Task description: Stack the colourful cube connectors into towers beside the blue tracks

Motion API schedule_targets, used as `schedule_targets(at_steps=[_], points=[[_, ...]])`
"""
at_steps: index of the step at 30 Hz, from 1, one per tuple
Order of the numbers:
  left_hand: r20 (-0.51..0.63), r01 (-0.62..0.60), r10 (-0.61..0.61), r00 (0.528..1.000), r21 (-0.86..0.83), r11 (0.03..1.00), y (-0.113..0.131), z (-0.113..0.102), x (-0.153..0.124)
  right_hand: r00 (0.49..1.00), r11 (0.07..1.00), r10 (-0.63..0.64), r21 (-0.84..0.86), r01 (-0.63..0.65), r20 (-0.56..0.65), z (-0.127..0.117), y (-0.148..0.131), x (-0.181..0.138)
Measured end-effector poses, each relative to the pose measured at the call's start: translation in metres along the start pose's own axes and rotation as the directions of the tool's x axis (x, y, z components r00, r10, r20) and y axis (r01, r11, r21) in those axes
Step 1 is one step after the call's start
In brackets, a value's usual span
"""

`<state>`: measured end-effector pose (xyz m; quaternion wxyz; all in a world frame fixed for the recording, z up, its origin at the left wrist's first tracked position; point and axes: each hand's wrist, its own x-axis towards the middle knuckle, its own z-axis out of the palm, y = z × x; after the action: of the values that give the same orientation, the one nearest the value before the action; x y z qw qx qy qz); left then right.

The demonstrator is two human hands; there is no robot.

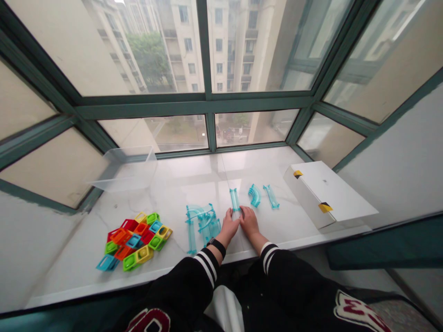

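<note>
**Black sleeves (204, 272), hands at a clear teal track piece (234, 199)**

Your left hand (228, 226), with a black wristband (217, 247), and your right hand (249, 222) lie close together, fingers closed up, right at the track piece's lower end. Whether they pinch it, you can't tell from here. The straight piece lies lengthwise on the marble desk (221, 175), just ahead of your fingertips. To its right sit a curved teal piece (255, 195) and a second straight piece (271, 196). Left of your hands is a stack of teal track pieces (203, 224), then colourful plastic blocks (133, 240). A clear plastic bin (124, 169) stands farther back, and a white box (327, 193) lies right.
</note>
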<state>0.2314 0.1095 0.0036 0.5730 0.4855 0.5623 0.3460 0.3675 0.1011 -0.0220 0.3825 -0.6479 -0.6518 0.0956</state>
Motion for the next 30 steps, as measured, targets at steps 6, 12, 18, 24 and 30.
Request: schedule_targets(at_steps=[6,12,18,24,30], points=[[0.003,0.011,-0.011,1.0,0.001,1.0,0.002,-0.001,0.0,1.0,1.0,0.002,-0.001,-0.002,0.013,0.0,-0.001,-0.001],[0.018,0.033,-0.034,0.999,0.018,0.999,0.013,-0.003,-0.002,1.0,1.0,-0.006,0.006,0.006,-0.022,0.001,-0.002,-0.003],[0.086,0.068,-0.069,0.994,0.011,0.998,0.046,-0.017,-0.009,1.0,1.0,0.002,0.014,-0.002,-0.018,0.0,-0.001,-0.002],[0.148,-0.128,0.137,0.979,-0.069,0.989,0.102,-0.104,-0.032,0.999,0.999,-0.03,0.036,0.032,-0.035,-0.005,-0.005,-0.003],[-0.112,-0.123,0.102,0.989,-0.2,0.972,0.099,-0.214,-0.085,0.998,0.998,-0.067,0.018,0.067,0.009,-0.011,-0.01,-0.003]])
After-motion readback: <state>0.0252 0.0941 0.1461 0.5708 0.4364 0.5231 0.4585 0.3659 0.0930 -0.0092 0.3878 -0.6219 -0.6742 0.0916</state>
